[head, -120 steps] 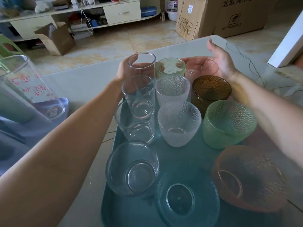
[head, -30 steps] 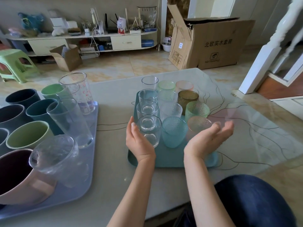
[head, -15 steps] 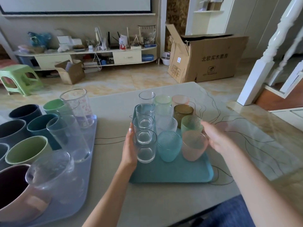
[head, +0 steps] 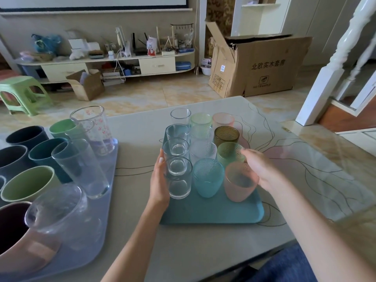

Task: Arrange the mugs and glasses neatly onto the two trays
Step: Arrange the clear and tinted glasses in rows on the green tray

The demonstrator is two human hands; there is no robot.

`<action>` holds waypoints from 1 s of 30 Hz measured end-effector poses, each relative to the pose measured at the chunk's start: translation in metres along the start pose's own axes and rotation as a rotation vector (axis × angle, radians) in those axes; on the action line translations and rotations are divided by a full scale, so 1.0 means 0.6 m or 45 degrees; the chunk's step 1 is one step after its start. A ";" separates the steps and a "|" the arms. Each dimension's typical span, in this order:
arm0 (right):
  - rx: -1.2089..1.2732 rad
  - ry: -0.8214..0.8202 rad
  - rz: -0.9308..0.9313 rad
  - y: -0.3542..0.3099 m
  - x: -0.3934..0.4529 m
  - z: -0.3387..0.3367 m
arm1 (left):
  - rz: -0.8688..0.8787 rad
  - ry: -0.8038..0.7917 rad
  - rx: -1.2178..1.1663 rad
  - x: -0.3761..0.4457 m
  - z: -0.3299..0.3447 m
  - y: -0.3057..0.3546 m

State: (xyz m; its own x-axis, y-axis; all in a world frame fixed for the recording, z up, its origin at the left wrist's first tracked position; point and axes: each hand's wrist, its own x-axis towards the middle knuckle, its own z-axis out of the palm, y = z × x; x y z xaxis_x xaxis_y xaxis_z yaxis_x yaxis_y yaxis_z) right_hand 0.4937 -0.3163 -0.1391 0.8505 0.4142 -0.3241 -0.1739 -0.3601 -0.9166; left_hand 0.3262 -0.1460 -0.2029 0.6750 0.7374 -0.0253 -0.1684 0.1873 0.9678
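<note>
Teal tray (head: 211, 212) sits mid-table (head: 183, 251), that's my ref point. On it: 3 rows of glasses, clear tumblers along its left edge, textured ones in the middle and right. Left hand (head: 159, 184) lies flat w/ straight fingers against the side of the nearest clear tumbler (head: 179, 180), at the tray's front-left. Right hand (head: 262, 171) has fingers curled round the pink textured glass (head: 240, 183) at the tray's front-right, touching its rim and far side. Teal textured glass (head: 207, 180) stands between those two. Amber glass (head: 226, 135) is further back on the tray's right row. Well left of the teal tray is a lavender tray (head: 85, 247) w/ mugs and tall clear glasses; the near clear one (head: 61, 212) looks tipped over, tho can't tell for sure.
</note>
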 end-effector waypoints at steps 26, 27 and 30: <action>0.018 0.077 -0.087 -0.001 -0.019 -0.023 | 0.094 0.108 -0.141 -0.028 0.008 0.008; -0.009 0.116 -0.158 0.002 -0.029 -0.025 | 0.091 0.112 -0.130 -0.031 0.008 0.010; -0.372 0.326 -0.810 -0.015 -0.080 -0.016 | 0.078 0.143 -0.081 -0.037 0.009 0.016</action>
State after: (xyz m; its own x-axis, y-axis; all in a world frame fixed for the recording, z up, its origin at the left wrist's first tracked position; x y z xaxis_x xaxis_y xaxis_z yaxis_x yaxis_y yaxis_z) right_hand 0.4593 -0.3409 -0.1132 0.8379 0.4221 0.3460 0.4995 -0.3378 -0.7977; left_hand 0.3134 -0.1640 -0.1920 0.5781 0.8160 0.0022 -0.2545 0.1778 0.9506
